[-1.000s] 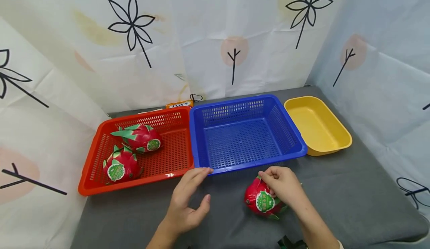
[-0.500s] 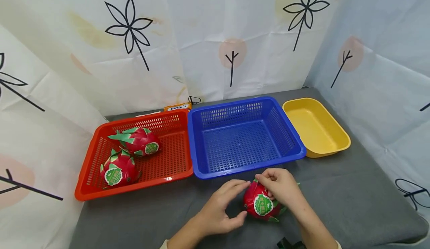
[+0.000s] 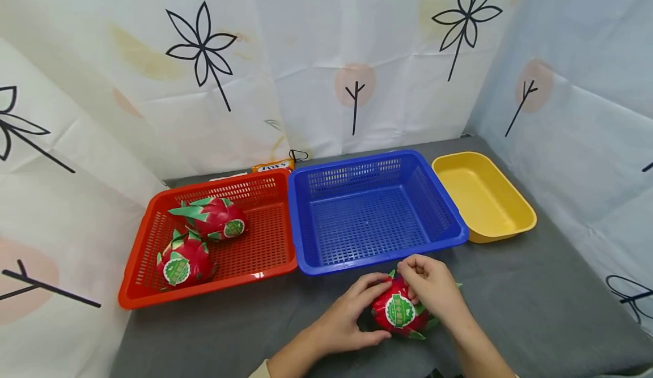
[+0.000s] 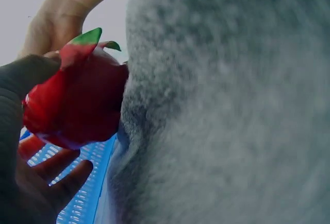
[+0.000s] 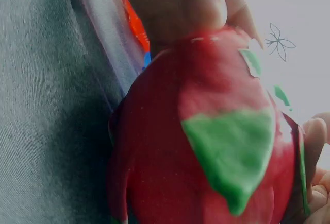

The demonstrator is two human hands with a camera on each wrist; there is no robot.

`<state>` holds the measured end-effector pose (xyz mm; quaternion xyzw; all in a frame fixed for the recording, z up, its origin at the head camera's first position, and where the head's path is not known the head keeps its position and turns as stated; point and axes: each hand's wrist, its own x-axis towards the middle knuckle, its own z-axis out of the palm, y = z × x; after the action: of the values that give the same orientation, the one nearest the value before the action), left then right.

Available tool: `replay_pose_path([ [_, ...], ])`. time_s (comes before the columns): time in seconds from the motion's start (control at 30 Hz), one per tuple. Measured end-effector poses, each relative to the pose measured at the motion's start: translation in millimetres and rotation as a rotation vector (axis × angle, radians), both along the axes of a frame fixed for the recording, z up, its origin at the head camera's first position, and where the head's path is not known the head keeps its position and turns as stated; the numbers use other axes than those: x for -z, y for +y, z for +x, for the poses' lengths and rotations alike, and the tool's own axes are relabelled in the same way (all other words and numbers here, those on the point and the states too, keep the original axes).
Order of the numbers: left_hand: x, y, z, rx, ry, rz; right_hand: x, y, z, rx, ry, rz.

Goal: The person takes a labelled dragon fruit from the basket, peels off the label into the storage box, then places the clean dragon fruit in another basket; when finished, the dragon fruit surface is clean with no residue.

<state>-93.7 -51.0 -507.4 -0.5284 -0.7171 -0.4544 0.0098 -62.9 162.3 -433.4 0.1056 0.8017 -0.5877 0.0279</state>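
Note:
A red dragon fruit (image 3: 388, 307) with green-tipped scales and a round green sticker (image 3: 400, 310) lies on the grey cloth in front of the blue basket. My left hand (image 3: 352, 315) grips its left end, thumb low and fingers above. In the left wrist view, that thumb and the fingers (image 4: 67, 177) sit on either side of the fruit (image 4: 82, 100). My right hand (image 3: 431, 284) pinches at the fruit's upper right side, near a scale. Close up in the right wrist view, the fruit (image 5: 154, 147) hides most of the right fingers (image 5: 314, 136).
Two more dragon fruits, one behind (image 3: 219, 219) and one nearer (image 3: 189, 262), lie in the red basket (image 3: 255, 276) at left. Beside it stand the blue basket (image 3: 367, 219) and a yellow tub (image 3: 484, 202). An orange packet (image 3: 272, 166) shows behind; patterned cloth walls enclose the table.
My left hand has moved right from beside the red basket's corner and now takes hold of the dragon fruit's left end. The right hand stays at the fruit.

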Motion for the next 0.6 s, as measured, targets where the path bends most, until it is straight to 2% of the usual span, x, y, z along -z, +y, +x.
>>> replay_pose_path([
  [0.1,5.5,2.6,2.1,-0.027,-0.044,-0.013,-0.7,-1,4.7,0.004,0.018,-0.064],
  [0.2,8.9,3.9,3.4,-0.056,-0.07,-0.013,-0.3,-2,9.5,-0.008,0.074,-0.101],
  [0.37,10.5,3.9,2.8,-0.109,-0.033,-0.005,2.8,-2,18.5,-0.021,0.282,-0.072],
  [0.5,8.5,2.3,0.8,-0.137,-0.005,0.006,1.1,-2,23.9,-0.013,0.458,0.009],
  [0.6,7.8,2.1,0.1,-0.134,-0.014,0.017,-1.2,0,29.4,0.011,0.485,0.157],
])
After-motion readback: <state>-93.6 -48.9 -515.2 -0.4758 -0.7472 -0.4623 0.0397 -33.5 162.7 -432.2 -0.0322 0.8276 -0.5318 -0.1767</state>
